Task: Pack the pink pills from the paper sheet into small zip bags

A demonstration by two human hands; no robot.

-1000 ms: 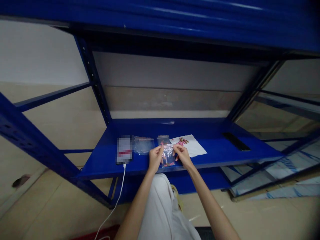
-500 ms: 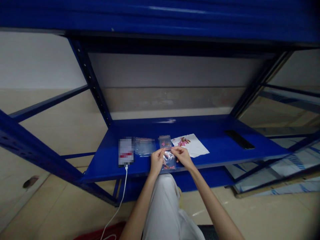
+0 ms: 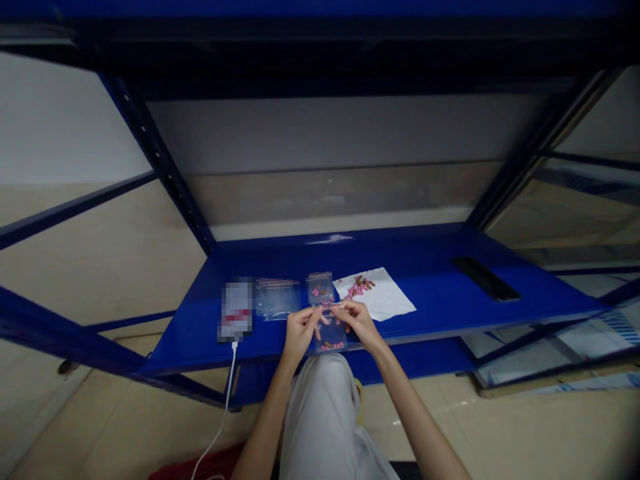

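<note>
Both my hands hold a small clear zip bag (image 3: 330, 335) upright over the front edge of the blue shelf (image 3: 435, 293). Pink and brown pills lie at its bottom. My left hand (image 3: 299, 328) pinches the bag's top left edge and my right hand (image 3: 356, 320) pinches the top right edge. Just behind it a second filled bag (image 3: 320, 289) lies flat. A pile of loose pink and brown pills (image 3: 359, 286) rests on a white sheet (image 3: 383, 297) to the right.
A stack of empty clear bags (image 3: 277, 298) lies left of my hands, beside a phone (image 3: 236, 311) with a white cable (image 3: 220, 413) hanging down. A dark flat object (image 3: 485, 278) lies at the shelf's right. Blue uprights frame both sides.
My fingers have drawn closer together along the bag's top edge. The camera has tilted, so the shelf sits a little lower and to the left.
</note>
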